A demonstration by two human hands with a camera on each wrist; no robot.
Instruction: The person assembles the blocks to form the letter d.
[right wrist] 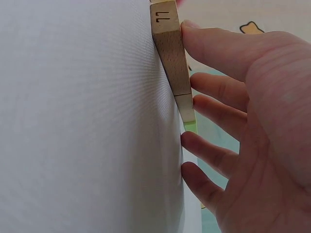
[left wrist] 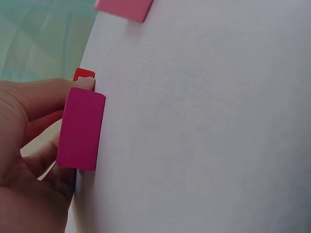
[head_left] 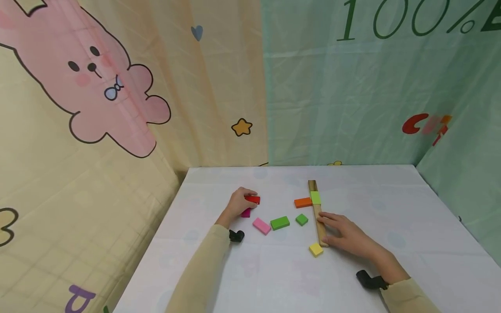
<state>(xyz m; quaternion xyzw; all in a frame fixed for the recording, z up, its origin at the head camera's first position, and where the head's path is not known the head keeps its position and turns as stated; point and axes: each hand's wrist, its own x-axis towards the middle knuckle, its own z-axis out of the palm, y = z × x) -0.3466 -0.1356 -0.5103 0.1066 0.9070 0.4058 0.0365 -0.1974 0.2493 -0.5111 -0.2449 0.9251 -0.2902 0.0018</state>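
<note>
At the left of the table my left hand (head_left: 238,202) pinches a red block (head_left: 253,199) between thumb and fingers. Just below the thumb lies a magenta block (head_left: 246,213), large in the left wrist view and partly covering the grip there. My right hand (head_left: 346,233) has its fingers spread and relaxed, thumb and fingertips at the right side of a long wooden bar (head_left: 320,226). Dark marks like "11" show on the bar's end (right wrist: 163,17) in the right wrist view. A light green block (head_left: 315,198) lies across the bar's upper part.
An orange block (head_left: 302,203) sits against the bar's left side, and a yellow block (head_left: 315,250) by its near end. Between the hands lie a pink block (head_left: 262,226), a long green block (head_left: 280,223) and a small green block (head_left: 302,219). Printed curtains stand behind the white table (head_left: 274,278).
</note>
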